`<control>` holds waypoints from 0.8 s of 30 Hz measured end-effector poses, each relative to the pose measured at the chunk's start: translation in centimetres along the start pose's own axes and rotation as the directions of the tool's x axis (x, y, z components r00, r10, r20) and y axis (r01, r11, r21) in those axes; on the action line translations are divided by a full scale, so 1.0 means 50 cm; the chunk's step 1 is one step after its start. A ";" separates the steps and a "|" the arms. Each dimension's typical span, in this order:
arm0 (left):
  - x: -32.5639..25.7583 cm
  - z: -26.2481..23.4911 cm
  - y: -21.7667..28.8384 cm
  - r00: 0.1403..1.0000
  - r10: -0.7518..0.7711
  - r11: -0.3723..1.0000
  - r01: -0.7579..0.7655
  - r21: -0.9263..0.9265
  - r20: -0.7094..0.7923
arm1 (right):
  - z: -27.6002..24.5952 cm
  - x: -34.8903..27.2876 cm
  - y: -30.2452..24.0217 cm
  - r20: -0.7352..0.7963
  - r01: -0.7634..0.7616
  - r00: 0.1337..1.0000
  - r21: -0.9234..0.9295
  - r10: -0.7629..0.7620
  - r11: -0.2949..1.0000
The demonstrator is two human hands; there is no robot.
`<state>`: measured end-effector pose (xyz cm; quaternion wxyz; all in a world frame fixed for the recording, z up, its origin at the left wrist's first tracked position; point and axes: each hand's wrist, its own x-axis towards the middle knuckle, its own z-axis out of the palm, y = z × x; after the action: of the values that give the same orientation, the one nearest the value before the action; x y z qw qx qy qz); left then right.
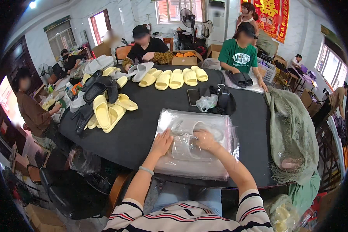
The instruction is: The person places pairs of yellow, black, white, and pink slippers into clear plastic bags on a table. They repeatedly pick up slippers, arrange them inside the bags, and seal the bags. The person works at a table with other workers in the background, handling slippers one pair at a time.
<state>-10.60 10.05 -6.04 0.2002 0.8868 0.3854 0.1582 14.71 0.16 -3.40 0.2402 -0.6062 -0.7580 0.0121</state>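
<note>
A pair of pale grey slippers (200,152) lies in or under clear plastic on a stack of clear plastic bags (181,166) in front of me. My left hand (162,143) rests on the left side of the plastic, its fingers stretched out beside the slippers. On the right-hand slipper, my right hand (205,140) has its fingers bent around the strap area. Glare on the plastic hides part of the slippers' outline, and I cannot tell whether the right fingers are inside the bag.
Yellow slippers (176,79) line the black table's (143,116) far edge; more slippers pile up at left. Beyond the bags lie a phone (193,97), a crumpled bag (207,103) and a black pouch (225,101). Green netting (292,131) drapes the right edge. Co-workers sit opposite.
</note>
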 end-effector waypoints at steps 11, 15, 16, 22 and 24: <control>-0.013 0.003 0.043 1.000 -0.012 0.939 0.008 0.344 0.009 | -0.149 -0.304 0.148 -0.168 -0.330 0.928 0.047 0.333 0.943; -0.018 0.007 0.034 1.000 0.005 0.927 0.004 0.374 -0.025 | -0.244 -0.377 0.159 -0.228 -0.649 0.717 0.124 0.658 0.750; -0.020 0.005 0.036 0.999 0.009 0.927 0.003 0.375 -0.031 | -0.270 -0.393 0.161 -0.289 -0.674 0.628 0.261 0.723 0.691; -0.015 0.008 0.038 0.996 0.044 0.931 -0.012 0.366 -0.079 | -0.409 -0.433 0.165 -0.504 -0.352 0.362 0.705 0.784 0.615; -0.010 0.017 0.042 0.994 0.072 0.937 -0.039 0.348 -0.082 | -0.396 -0.457 0.187 -0.455 -0.087 0.235 0.871 0.859 0.484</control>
<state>-9.23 8.16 -5.83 0.0186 0.9103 0.3909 0.1350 34.17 -23.91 3.22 0.7795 -0.5943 -0.1878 0.0626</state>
